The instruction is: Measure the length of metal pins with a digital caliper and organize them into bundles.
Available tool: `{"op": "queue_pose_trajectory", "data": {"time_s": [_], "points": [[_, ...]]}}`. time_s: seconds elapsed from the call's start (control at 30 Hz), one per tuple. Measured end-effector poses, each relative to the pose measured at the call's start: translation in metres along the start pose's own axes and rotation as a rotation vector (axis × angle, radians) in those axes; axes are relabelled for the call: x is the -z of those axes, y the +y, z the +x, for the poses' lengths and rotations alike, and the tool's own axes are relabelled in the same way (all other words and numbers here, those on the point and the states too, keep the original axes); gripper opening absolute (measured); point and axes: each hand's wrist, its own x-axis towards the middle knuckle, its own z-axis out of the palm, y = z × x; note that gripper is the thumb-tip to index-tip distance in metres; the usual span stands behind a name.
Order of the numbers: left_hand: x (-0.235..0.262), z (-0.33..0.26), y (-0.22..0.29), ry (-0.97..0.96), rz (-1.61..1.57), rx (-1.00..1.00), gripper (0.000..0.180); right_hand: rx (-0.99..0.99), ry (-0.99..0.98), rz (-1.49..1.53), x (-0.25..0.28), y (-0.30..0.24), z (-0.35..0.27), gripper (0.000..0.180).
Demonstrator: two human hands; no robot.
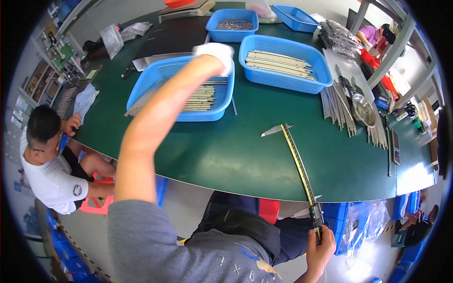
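Observation:
My right hand, bare and low on the right, is closed around the lower end of a long digital caliper. The caliper's far end lies over the green table. My left arm stretches forward, and my left hand, in a white glove, is above the far right edge of a blue basket. Its fingers cannot be made out. Inside that basket are several thin metal rods, partly hidden by my forearm. To its right, a second blue basket holds a layer of similar rods.
Behind stand a blue basket of small metal parts and another blue basket. At the right lie more rods, a metal bowl and a small scale. A person in white sits at the left.

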Motion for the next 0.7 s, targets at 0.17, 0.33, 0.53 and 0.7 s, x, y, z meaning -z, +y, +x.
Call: {"op": "queue_pose_trajectory", "data": {"time_s": [0.17, 0.33, 0.53, 0.7], "points": [[-0.033, -0.057, -0.096, -0.304, 0.326, 0.366, 0.026, 0.020, 0.004, 0.018, 0.002, 0.001, 0.003, 0.029], [-0.059, -0.061, -0.118, -0.190, 0.241, 0.340, 0.023, -0.023, -0.020, 0.026, 0.003, 0.003, 0.004, 0.028], [-0.055, -0.057, -0.150, 0.029, 0.117, 0.245, 0.021, -0.027, -0.028, 0.037, 0.006, -0.004, 0.006, 0.027], [-0.034, -0.083, -0.068, 0.574, -0.339, -0.248, 0.021, -0.060, 0.005, -0.006, 0.006, -0.012, 0.007, 0.029]]}}
